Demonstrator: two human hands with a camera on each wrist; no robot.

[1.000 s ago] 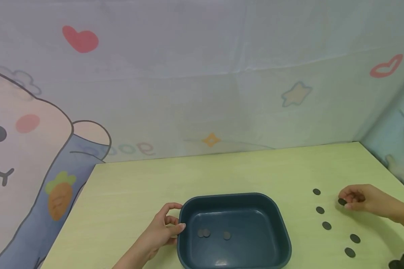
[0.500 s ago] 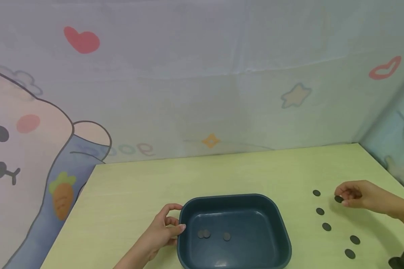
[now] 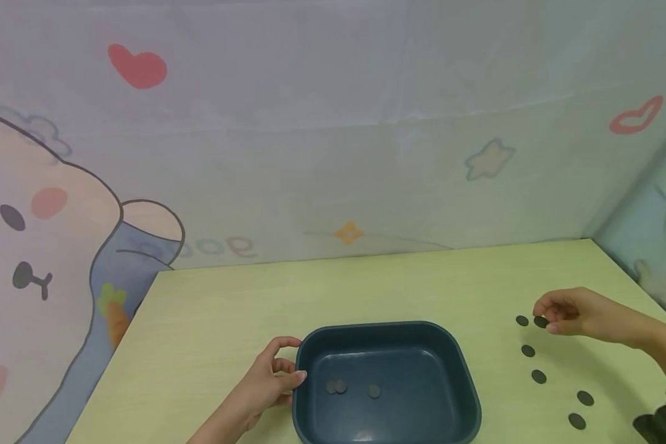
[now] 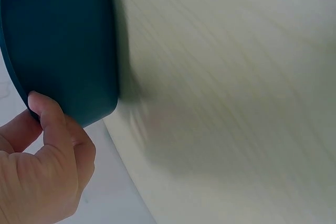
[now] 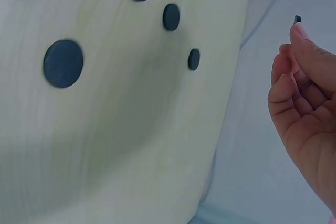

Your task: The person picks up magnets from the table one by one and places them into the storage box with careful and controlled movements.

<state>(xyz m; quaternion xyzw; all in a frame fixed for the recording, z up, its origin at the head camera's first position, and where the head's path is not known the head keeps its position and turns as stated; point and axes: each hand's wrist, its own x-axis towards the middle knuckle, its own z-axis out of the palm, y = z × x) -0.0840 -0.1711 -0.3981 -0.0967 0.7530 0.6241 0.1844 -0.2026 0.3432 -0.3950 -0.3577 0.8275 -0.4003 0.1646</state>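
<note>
A dark blue rectangular basin (image 3: 427, 394) sits on the table in the head view, with 3 small grey-looking discs (image 3: 374, 391) on its floor. At its left side, my left hand (image 3: 263, 383) grips the wall, thumb over the rim and fingers outside; the left wrist view shows this grip on the basin (image 4: 58, 40). My right hand (image 3: 594, 316) pinches a thin black disc (image 3: 541, 322) between thumb and fingertips, raised over the table right of the basin. In the right wrist view the held disc (image 5: 297, 19) shows edge-on.
Several black discs lie scattered on the pale yellow-green table (image 3: 244, 302), right of the basin, among them a far disc (image 3: 522, 320) and a near disc (image 3: 576, 421). A printed cloth (image 3: 311, 154) hangs behind the table. A dark shape (image 3: 657, 425) shows beside the right sleeve.
My right hand has moved left and a little toward the back, carrying the pinched disc closer to the farthest disc on the table. The left hand and basin stay in place.
</note>
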